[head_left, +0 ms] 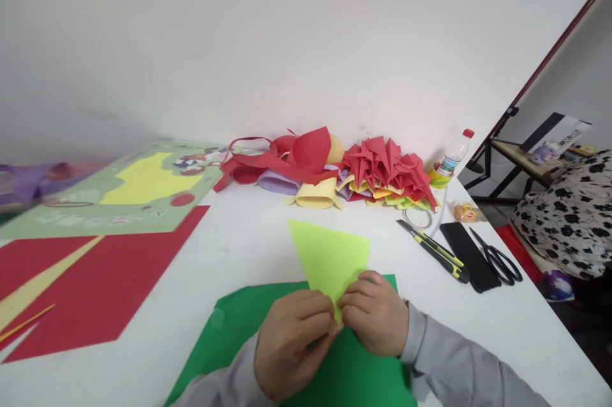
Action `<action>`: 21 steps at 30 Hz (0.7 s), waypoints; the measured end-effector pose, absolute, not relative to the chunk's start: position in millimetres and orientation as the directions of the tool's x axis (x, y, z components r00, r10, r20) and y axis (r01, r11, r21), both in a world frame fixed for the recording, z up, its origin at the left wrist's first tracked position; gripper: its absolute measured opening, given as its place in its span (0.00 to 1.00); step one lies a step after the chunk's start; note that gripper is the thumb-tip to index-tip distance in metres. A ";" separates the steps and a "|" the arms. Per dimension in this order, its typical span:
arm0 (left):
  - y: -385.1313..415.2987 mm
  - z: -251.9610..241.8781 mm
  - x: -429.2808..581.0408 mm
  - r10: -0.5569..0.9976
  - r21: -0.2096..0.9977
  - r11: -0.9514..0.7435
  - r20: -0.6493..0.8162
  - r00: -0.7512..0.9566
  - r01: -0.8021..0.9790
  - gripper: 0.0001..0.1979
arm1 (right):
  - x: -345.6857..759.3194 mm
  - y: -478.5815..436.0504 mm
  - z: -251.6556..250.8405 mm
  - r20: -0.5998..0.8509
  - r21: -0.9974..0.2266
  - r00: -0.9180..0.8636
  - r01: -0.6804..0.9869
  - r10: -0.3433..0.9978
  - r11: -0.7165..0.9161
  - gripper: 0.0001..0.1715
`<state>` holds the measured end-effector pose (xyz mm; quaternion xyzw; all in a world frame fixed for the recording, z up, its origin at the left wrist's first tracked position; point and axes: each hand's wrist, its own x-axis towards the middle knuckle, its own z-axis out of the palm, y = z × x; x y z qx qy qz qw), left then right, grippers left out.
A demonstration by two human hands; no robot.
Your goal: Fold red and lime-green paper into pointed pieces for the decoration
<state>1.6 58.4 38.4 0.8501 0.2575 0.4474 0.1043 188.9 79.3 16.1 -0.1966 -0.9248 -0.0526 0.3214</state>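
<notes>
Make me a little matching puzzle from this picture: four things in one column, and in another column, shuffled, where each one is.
Things:
1. Lime paper
2. Scissors
3. Bottle
4. Green paper

Places:
A. Standing near the wall, with a red cap on
B. On the table, beneath the hands
C. Pinched between the left hand and the right hand
D. Just right of the flat black object

Right pairs: 1-C, 2-D, 3-A, 4-B
</notes>
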 end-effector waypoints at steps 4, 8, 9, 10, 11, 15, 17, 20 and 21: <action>59.9 35.0 -1.4 0.530 0.416 -0.848 0.673 0.516 0.328 0.13 | 190.4 79.3 14.6 0.618 -0.016 -0.710 0.419 0.338 0.908 0.07; 62.6 28.8 -3.1 0.515 0.403 -0.857 0.690 0.509 0.320 0.12 | 191.6 79.2 15.2 0.614 0.016 -0.712 0.441 0.339 0.897 0.07; 63.2 27.5 -3.4 0.511 0.397 -0.859 0.698 0.502 0.322 0.13 | 191.7 79.2 15.2 0.614 0.022 -0.713 0.442 0.337 0.897 0.07; 63.7 26.4 -3.8 0.511 0.394 -0.859 0.700 0.499 0.328 0.14 | 191.7 79.2 15.0 0.618 0.025 -0.711 0.444 0.336 0.896 0.07; 64.2 25.7 -4.3 0.516 0.391 -0.856 0.697 0.498 0.339 0.14 | 191.7 79.3 14.6 0.622 0.028 -0.709 0.443 0.332 0.896 0.07; 65.2 25.8 -5.5 0.515 0.362 -0.853 0.694 0.503 0.375 0.11 | 192.4 80.2 12.6 0.618 0.017 -0.708 0.448 0.343 0.894 0.06; 65.4 27.5 -4.4 0.480 0.320 -0.868 0.738 0.474 0.380 0.09 | 192.9 80.4 12.4 0.608 0.007 -0.706 0.462 0.363 0.887 0.06; 65.6 31.7 -1.2 0.446 0.273 -0.877 0.767 0.462 0.395 0.06 | 193.0 79.7 13.7 0.631 0.018 -0.687 0.477 0.360 0.878 0.07; 65.8 33.2 -0.4 0.441 0.267 -0.881 0.764 0.471 0.391 0.07 | 192.9 79.2 14.4 0.644 0.025 -0.679 0.479 0.353 0.877 0.07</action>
